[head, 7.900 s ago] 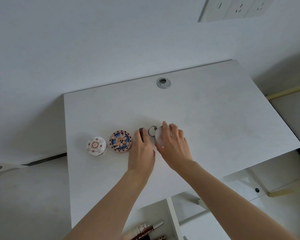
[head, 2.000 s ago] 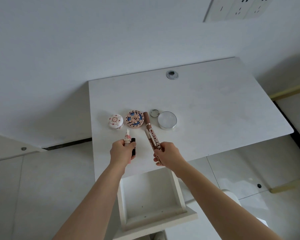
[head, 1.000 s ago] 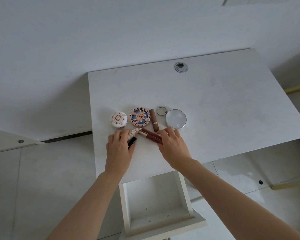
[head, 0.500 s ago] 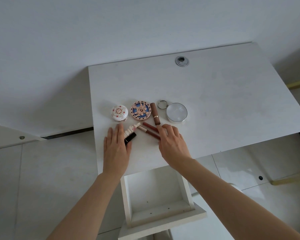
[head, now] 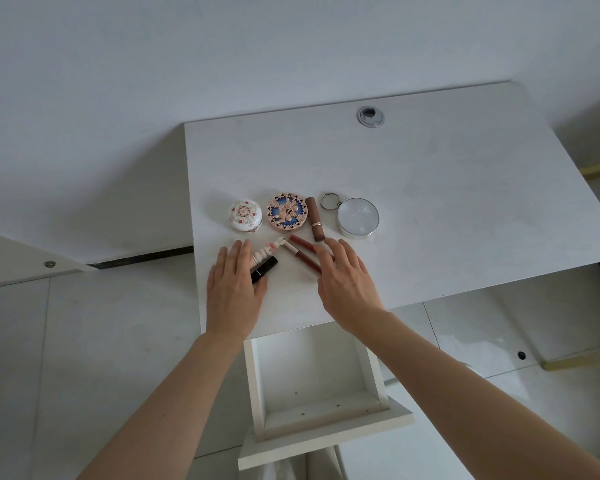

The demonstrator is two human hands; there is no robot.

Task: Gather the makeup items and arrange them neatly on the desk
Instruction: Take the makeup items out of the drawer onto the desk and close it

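Observation:
On the white desk a row runs left to right: a white patterned jar, a blue and gold compact, a brown lipstick, a key ring and a round silver compact. In front of the row lie a pale carved lipstick, a black tube and two brown lip-gloss tubes. My left hand hovers flat over the black tube's near end, fingers apart. My right hand is flat beside the gloss tubes and partly covers them.
An open white drawer juts out below the desk's front edge, between my forearms, with nothing visible inside. A round cable grommet sits near the desk's back edge. Tiled floor lies around the desk.
Both hands have let go of the tubes brought up from the drawer and have drawn back slightly toward me, fingers spreading. The tubes now lie on the desk in front of the row.

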